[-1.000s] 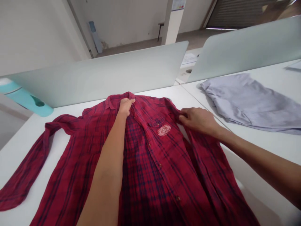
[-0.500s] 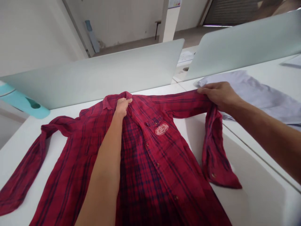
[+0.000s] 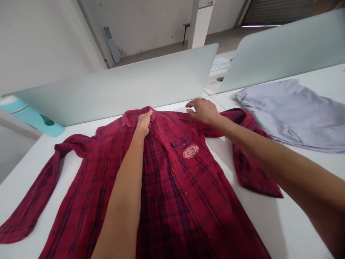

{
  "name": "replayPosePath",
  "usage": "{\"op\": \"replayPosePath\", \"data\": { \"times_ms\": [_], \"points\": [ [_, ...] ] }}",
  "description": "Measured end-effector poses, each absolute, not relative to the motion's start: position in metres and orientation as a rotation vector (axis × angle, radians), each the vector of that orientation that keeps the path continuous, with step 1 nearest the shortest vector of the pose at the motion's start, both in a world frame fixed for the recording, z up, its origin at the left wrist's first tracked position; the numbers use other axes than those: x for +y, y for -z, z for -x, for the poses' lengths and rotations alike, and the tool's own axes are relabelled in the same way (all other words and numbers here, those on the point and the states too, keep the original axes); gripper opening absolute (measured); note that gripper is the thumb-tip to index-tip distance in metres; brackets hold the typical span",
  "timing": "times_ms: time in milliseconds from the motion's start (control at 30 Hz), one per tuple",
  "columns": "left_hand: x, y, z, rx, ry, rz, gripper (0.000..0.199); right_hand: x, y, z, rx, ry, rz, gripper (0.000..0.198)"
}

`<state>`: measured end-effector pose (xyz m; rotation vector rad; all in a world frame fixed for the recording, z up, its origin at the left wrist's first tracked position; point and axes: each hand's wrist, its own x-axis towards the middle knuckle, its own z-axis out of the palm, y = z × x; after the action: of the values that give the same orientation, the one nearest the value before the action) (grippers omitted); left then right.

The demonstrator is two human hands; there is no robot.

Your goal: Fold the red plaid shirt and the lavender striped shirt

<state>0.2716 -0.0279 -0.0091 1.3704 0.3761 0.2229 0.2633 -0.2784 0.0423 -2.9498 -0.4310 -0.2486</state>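
A red and navy plaid shirt (image 3: 88, 187) lies spread on a white table, front up and unbuttoned, with a pale oval print near its chest pocket. At its collar (image 3: 132, 117), my left hand (image 3: 144, 122) is closed, gripping the cloth near the neck opening. My right hand (image 3: 203, 109) hovers over the shoulder at the right, fingers apart, holding nothing. Below my right forearm, the right-hand sleeve (image 3: 256, 172) bends back toward me, partly hidden by the arm. The other sleeve (image 3: 35, 201) stretches out to the left.
A pale lavender striped garment (image 3: 296, 111) lies folded on the table (image 3: 302, 223) at the right. Frosted partitions (image 3: 134, 86) run along the back edge. A turquoise container (image 3: 35, 115) leans at the left end. Papers (image 3: 219, 64) lie beyond the partition gap.
My right hand has let go of the sleeve and moved left to the shoulder. The sleeve has settled lower. My left hand stays at the collar.
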Motion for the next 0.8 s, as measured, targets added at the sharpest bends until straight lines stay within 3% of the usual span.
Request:
{"op": "replayPosePath", "data": {
  "times_ms": [400, 533, 700, 800],
  "points": [
    [-0.033, 0.015, -0.263, 0.314, -0.281, -1.568, 0.025, -0.214, -0.012, -0.289, -0.567, 0.190, 3.017, 0.045],
    [-0.038, 0.014, -0.254, 0.301, -0.299, -1.935, 0.039, -0.213, -0.012, -0.292, -0.607, 0.170, 3.101, 0.046],
    [-0.003, -0.008, -0.229, 0.173, -0.378, -2.472, 0.028, -0.214, -0.018, -0.286, -0.562, 0.105, 3.147, 0.048],
    [0.053, -0.018, -0.210, 0.316, -0.493, -2.742, 0.031, -0.215, -0.019, -0.285, -0.553, 0.090, 3.151, 0.048]
  ]
}}
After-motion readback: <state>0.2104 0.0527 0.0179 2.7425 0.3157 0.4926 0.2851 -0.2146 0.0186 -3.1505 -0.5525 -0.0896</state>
